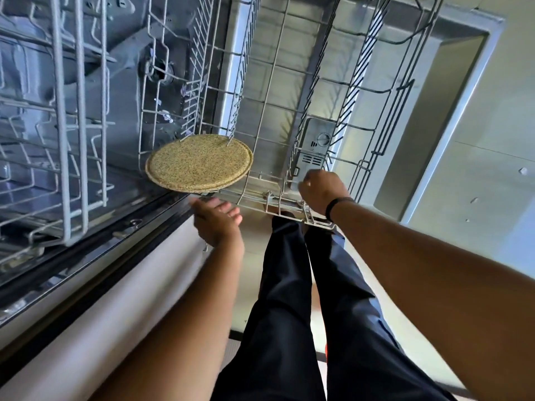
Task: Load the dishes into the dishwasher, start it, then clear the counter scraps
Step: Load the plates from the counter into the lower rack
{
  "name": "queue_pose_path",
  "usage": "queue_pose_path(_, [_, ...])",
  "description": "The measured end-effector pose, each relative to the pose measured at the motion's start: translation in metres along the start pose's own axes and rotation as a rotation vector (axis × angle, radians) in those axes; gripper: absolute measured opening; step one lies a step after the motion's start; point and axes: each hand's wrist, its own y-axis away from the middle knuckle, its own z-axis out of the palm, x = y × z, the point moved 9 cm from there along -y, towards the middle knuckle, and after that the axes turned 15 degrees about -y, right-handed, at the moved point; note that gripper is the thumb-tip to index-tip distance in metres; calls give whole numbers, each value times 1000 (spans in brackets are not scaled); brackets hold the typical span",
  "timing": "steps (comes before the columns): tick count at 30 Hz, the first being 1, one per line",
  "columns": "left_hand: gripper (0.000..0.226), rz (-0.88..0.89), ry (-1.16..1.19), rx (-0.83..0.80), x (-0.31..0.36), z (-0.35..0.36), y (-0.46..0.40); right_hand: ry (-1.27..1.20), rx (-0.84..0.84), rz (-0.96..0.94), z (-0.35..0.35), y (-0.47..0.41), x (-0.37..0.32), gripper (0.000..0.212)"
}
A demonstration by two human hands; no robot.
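A round speckled yellow plate point(199, 163) lies tilted among the tines at the near left corner of the pulled-out lower rack point(289, 82). My left hand point(216, 224) hovers just below the plate's near edge with relaxed fingers, holding nothing. Whether the fingertips touch the plate I cannot tell. My right hand point(320, 189), with a black band on its wrist, has its fingers curled round the front rim of the lower rack. Apart from the plate, the lower rack holds no dishes.
The empty upper rack point(72, 117) juts out at the left, above the tub point(121, 62). The open dishwasher door point(440, 105) lies under the lower rack, its detergent dispenser point(318, 146) showing through the wires. My legs in dark trousers point(289, 299) stand close to the door's edge.
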Motion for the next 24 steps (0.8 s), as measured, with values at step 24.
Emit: queue_pose_path(24, [24, 727, -1216, -396, -52, 127, 97, 835, -281, -33, -42, 39, 101, 32])
